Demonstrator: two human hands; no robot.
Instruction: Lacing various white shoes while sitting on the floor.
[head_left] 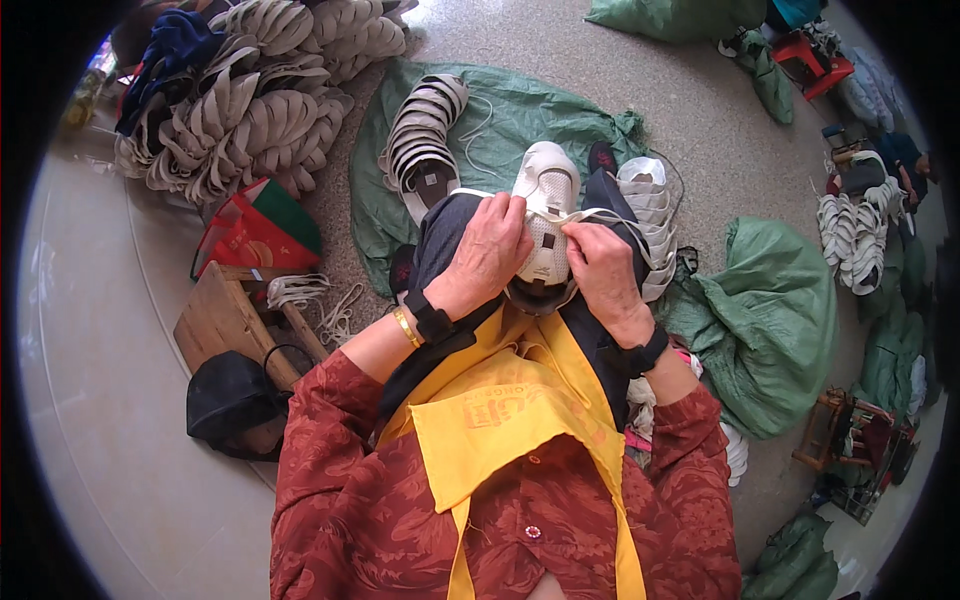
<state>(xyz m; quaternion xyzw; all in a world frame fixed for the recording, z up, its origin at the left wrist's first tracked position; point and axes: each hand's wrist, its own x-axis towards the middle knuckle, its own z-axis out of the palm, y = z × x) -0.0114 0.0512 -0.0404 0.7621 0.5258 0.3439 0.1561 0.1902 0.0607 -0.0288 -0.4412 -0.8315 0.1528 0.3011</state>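
Head view: a white shoe point(546, 215) is held on the person's lap, in the middle of the scene, with its toe pointing far away. It looks light and soft on top, with a mesh part that would bend, and a firmer sole underneath. A thin white lace point(610, 213) is pulled across it; the lace is floppy and would slip easily, so it is best pinched near its end, while the shoe is best held by its sides. The left hand point(487, 255) is closed around the left side of the shoe. The right hand point(600, 262) is pinched shut on the lace at the right side of the shoe. A yellow apron point(500, 420) with a faint printed patch on its flap is worn over a red patterned shirt, near the bottom. Just to the right of the shoe, a stack of white shoe pieces point(652, 215) is seen. Farther away on the left, a row of pale soles point(425, 135) is laid on a green cloth sack point(540, 110). A big heap of tan soles point(260, 95) is piled at the far left. Nearer on the left, a flat red and green bag point(262, 228) with gold marks is lying beside a wooden stool point(218, 320), and a black bag point(232, 402) is set next to it. A lumpy green sack point(770, 310) is seen on the right.
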